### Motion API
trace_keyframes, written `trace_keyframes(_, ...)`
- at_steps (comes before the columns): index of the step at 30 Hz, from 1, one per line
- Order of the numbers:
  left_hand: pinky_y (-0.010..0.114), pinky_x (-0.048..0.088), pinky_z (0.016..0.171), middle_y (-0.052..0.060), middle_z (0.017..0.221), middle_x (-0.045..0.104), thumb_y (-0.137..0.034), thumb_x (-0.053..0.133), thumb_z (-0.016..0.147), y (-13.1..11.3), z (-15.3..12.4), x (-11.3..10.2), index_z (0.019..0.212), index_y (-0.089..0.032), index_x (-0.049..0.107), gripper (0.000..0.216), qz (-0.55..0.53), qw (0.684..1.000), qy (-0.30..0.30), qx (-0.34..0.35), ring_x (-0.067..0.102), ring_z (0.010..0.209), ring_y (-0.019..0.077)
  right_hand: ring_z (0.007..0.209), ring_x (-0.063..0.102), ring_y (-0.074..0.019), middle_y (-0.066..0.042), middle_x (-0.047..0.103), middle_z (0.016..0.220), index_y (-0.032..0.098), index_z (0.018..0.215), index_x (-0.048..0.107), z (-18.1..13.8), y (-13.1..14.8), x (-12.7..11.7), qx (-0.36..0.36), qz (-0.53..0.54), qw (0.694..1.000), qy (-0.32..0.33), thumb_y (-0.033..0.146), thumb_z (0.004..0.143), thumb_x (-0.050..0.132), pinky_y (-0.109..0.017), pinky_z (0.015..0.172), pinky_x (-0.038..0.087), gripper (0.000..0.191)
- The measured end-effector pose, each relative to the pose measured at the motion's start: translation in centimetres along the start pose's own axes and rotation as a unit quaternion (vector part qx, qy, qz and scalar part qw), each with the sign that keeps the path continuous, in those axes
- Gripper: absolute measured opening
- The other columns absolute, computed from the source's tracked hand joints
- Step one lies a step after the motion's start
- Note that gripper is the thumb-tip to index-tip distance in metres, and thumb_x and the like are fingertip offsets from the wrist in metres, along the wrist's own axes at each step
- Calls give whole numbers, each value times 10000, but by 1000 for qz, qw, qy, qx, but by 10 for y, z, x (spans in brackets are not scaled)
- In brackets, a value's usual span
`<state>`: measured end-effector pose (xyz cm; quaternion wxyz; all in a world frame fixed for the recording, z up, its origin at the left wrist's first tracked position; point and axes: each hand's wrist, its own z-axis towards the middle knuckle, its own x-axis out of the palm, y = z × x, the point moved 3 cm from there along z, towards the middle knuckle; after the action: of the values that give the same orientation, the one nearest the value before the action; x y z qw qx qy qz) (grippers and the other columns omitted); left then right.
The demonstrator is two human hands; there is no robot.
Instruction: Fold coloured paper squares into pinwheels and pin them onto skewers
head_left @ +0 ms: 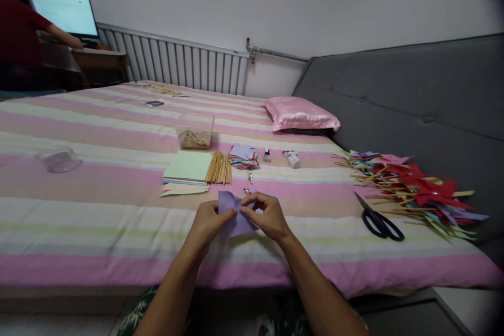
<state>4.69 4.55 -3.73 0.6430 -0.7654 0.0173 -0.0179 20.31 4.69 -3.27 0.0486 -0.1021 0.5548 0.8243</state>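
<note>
Both hands pinched one purple sheet (236, 223). The left hand (208, 220) gripped its left edge between thumb and fingers, and the right hand (265, 215) closed on its top fold, so the fingertips nearly met. The sheet was held low over the bed (98, 210), near its front edge.

Just beyond the sheet lay a few small metal bits (248, 189), too small to identify. Farther beyond were a bundle of sticks (220, 168), a stack (188, 170) of pastel paper to their left, and coloured cuttings (244, 156) to their right. Behind those, further from the sheet, stood a clear box (195, 131).

Right of the sheet lay scissors (380, 220), and past them a pile of pinwheels (413, 189). Far beyond and right of the sheet was a pink pillow (301, 114). Well to the sheet's far left, another person (19, 31) reached toward a monitor (65, 13).
</note>
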Motion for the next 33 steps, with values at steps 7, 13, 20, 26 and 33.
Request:
trace_keyframes(7,234,395,520,34,579,662,-246,702,525,-2,-2,6,667,-94,729,210,-29,999,-22,-9,541,525,147,594,564,-103,8,650,791,219,1156,507,-1,-3,3,24,102,994,-7,178,660,701,-217,568,453,535)
trace_keyframes(13,241,414,554,49,624,685,-247,750,484,-6,-5,9,673,-96,737,243,-57,998,-10,-18,554,551,147,597,582,-104,11,657,797,227,1263,394,0,-2,3,57,164,985,-11,180,635,723,-237,608,467,710)
trace_keyframes(20,245,412,578,43,634,682,-285,771,502,-4,-6,9,677,-110,731,250,-52,998,17,-10,559,574,149,552,552,-98,45,632,693,220,1263,405,1,-2,3,63,181,981,-4,212,633,738,-226,572,434,712)
trace_keyframes(26,223,376,533,23,609,655,-293,765,509,-5,-5,5,630,-115,694,227,-57,998,7,4,528,546,129,480,487,-81,84,532,538,165,1156,516,2,-7,-1,91,169,981,-37,288,669,720,-203,509,375,542)
trace_keyframes(33,212,360,511,9,583,638,-278,756,519,-6,-5,6,613,-124,689,192,-48,999,24,0,509,526,110,448,436,-80,84,508,479,136,1147,540,2,-5,-5,66,128,988,-60,322,744,653,-209,506,361,457)
